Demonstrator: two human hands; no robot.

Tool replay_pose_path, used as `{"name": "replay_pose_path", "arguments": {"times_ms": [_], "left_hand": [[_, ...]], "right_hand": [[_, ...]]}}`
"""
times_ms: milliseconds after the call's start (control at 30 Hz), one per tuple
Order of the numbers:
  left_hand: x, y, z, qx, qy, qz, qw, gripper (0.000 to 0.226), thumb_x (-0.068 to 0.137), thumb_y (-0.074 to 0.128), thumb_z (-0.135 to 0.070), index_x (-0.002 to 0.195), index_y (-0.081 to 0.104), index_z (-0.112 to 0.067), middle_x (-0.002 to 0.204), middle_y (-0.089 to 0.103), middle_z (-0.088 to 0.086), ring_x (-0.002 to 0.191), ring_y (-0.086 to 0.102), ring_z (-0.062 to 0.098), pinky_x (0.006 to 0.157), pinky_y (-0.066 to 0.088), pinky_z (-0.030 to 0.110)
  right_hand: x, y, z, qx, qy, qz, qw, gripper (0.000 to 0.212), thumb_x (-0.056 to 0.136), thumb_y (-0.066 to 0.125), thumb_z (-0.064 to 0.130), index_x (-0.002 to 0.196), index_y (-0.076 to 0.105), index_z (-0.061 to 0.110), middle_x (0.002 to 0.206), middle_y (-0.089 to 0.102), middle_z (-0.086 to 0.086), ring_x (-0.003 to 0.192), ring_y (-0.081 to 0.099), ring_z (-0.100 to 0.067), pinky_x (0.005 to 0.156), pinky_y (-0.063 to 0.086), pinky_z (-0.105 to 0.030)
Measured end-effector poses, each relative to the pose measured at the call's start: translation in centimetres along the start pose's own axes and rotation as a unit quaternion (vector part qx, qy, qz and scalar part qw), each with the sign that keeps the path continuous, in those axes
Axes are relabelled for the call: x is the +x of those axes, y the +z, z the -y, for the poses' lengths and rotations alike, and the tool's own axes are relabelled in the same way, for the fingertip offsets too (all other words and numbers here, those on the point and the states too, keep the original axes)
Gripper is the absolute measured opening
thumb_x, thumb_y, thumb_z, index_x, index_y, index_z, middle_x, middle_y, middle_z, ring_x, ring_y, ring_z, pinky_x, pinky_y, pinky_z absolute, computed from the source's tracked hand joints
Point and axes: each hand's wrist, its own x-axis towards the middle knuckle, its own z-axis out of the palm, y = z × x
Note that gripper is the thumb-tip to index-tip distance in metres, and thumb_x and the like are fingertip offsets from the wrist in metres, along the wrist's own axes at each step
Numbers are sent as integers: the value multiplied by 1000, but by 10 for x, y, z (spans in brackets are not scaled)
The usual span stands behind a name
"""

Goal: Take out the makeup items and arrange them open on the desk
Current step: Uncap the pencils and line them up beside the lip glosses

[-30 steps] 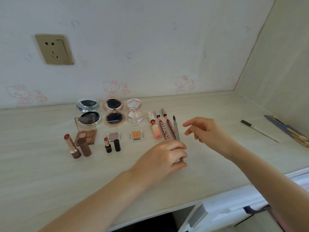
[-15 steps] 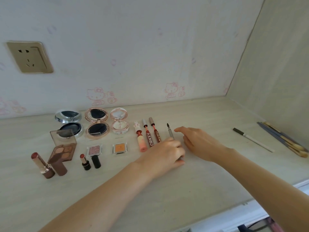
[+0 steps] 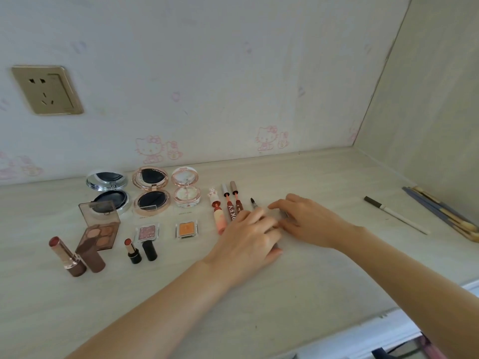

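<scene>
Head view: the desk (image 3: 324, 294) runs back to a wall, meets a side wall far right of the hands, and ends at its front edge nearer than both forearms. Bare desk lies right of the right hand (image 3: 307, 220) up to a white pencil (image 3: 396, 215) and some brushes (image 3: 440, 213); more bare desk lies near of the hands.

The liner (image 3: 253, 204) lies under the left hand (image 3: 248, 238), only its dark tip showing just beyond the knuckles. The left hand lies knuckles up, fingers curled over the liner's barrel, gripping it. The right hand touches the left's fingertips, palm down, fingers loosely bent; whether it holds anything cannot be told.

Just left of the left hand lie three open lip tubes (image 3: 229, 208); farther left are shadow pans (image 3: 186, 229), compacts (image 3: 151, 194), a palette (image 3: 99, 230) and lipsticks (image 3: 133, 251).
</scene>
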Motion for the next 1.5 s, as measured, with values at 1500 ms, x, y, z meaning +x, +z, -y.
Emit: {"name": "replay_pose_path", "arguments": {"times_ms": [1500], "left_hand": [[23, 28, 26, -69, -102, 30, 992, 27, 92, 49, -40, 97, 64, -19, 103, 61, -8, 108, 48, 12, 81, 36, 24]], "right_hand": [[43, 10, -20, 70, 31, -79, 994, 33, 92, 59, 23, 124, 59, 17, 120, 59, 3, 102, 58, -10, 85, 42, -18]]}}
